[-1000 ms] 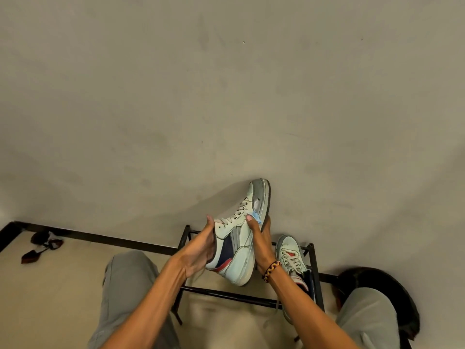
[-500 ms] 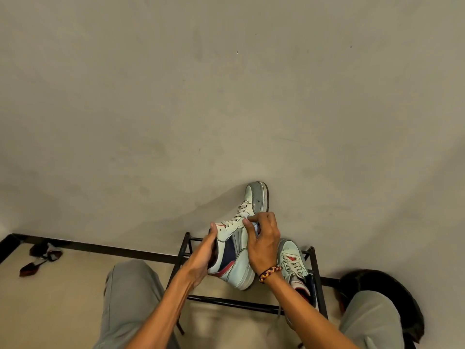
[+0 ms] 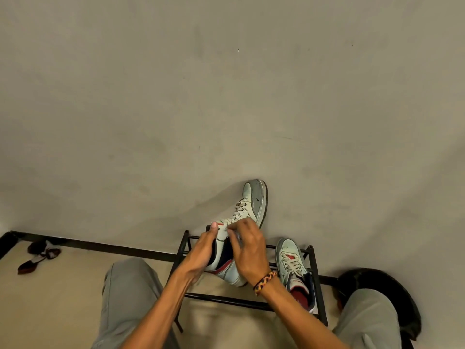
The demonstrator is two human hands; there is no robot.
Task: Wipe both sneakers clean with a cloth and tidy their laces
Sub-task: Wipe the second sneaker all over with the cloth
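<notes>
Item one, held sneaker (image 3: 247, 212): white high-top with navy and red side panels, raised in front of the wall (image 3: 226, 96) above the black metal shoe rack (image 3: 315, 278). We note its long axis runs from heel, low and near us, up and slightly rightward to the toe, which points up the wall; the grey sole edge faces right.

Our left hand (image 3: 201, 255) grips the heel and collar, thumb up along the rim, fingers curled behind and out of sight. Our right hand (image 3: 249, 250) covers the upper laces (image 3: 239, 209), fingertips pinched together at the tongue; we cannot make out whether a lace or a cloth is between them, the spot being blurred. A braided bracelet (image 3: 264, 282) sits on the right wrist.

Item two, second sneaker (image 3: 292, 263): resting on the rack's right end, toe towards the wall, heel towards us; its heel is partly hidden by our right forearm.

Also listed: grey trouser knees (image 3: 130, 293) cut off at the bottom edge; a dark round object (image 3: 392, 283) at lower right, unidentifiable; dark sandals (image 3: 37, 255) on the floor at far left.
</notes>
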